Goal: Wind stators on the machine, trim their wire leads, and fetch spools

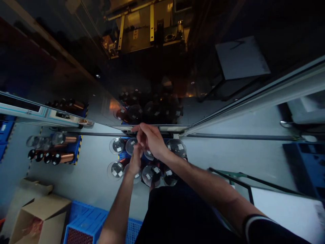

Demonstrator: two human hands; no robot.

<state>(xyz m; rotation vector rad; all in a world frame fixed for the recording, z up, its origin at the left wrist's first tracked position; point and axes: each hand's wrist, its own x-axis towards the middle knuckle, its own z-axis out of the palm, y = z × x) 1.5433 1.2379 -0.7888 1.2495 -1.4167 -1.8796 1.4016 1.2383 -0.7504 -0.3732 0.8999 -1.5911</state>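
Observation:
My left hand (136,160) and my right hand (151,139) meet in front of the dark machine panel, above a group of spools. The fingers of my left hand are drawn together in a pinch near my right fingertips. My right thumb and fingers curl inward while its index finger points left. Whatever lies between the fingers is too small or hidden to make out. Below both hands stand several wire spools with clear round flanges and white labels, such as the front spool (151,175) and the right-hand spool (177,147).
The glossy machine panel (152,74) rises ahead. A pallet of copper wire spools (66,157) stands left. At lower left are a cardboard box (45,208) and a blue crate (87,222). A white board (281,210) on a frame is at right.

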